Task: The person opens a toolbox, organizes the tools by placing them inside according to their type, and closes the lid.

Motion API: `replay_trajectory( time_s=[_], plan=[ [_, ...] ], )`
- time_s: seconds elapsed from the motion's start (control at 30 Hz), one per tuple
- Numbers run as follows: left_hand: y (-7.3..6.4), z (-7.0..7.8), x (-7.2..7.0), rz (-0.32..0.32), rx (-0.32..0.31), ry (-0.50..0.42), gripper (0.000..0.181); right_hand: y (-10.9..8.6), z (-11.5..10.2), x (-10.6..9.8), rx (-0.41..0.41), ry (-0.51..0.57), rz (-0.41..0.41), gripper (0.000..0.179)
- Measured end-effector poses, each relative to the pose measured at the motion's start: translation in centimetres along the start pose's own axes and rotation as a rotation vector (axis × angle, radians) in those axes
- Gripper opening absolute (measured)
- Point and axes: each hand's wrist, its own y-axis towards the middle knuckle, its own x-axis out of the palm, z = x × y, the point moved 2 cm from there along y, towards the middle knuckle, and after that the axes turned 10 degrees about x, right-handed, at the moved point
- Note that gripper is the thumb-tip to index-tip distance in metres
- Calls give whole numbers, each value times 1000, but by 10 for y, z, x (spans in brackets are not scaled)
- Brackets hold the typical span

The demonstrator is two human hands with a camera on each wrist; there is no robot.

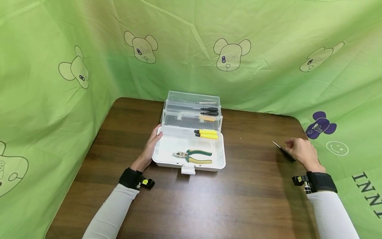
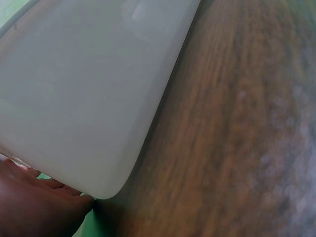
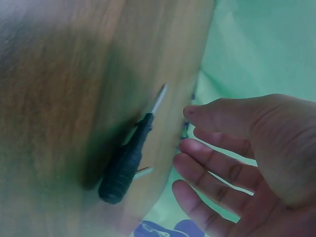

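Note:
A white toolbox (image 1: 167, 159) stands with its clear lid and tiers folded up behind it. My left hand (image 1: 149, 149) holds the box by its left side, thumb over the rim; the left wrist view shows fingers (image 2: 64, 190) against the end wall. Pliers (image 1: 191, 156) with green and tan handles lie inside, below two yellow screwdrivers (image 1: 206, 134). On the table's right side lies a black-handled screwdriver (image 3: 123, 165). Beside it hovers my right hand (image 3: 237, 158), fingers loosely bent and apart from the tool. A short pale metal piece (image 3: 143, 173) shows partly behind the handle.
Black screwdrivers (image 1: 209, 111) lie in the raised clear tiers, with an orange piece (image 1: 207, 118) lower down. The box's front latch (image 1: 188, 170) hangs down. Green printed cloth (image 1: 185, 63) rises behind and beside the brown wooden table (image 1: 215, 205).

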Motion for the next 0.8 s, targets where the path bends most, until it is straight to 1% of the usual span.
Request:
replay_trajectory(
  time_s=[0.23, 0.33, 0.63, 0.8],
  plan=[
    [0, -2, -1, 2, 12, -6, 67, 1, 9, 8, 48, -13, -54, 22],
    [0, -1, 0, -6, 14, -9, 66, 0, 12, 12, 54, -11, -72, 20],
    [0, 1, 1, -7, 10, -2, 67, -1, 10, 19, 46, -7, -78, 20],
    [0, 1, 1, -5, 17, -21, 66, -1, 12, 24, 48, -10, -82, 19]
  ],
)
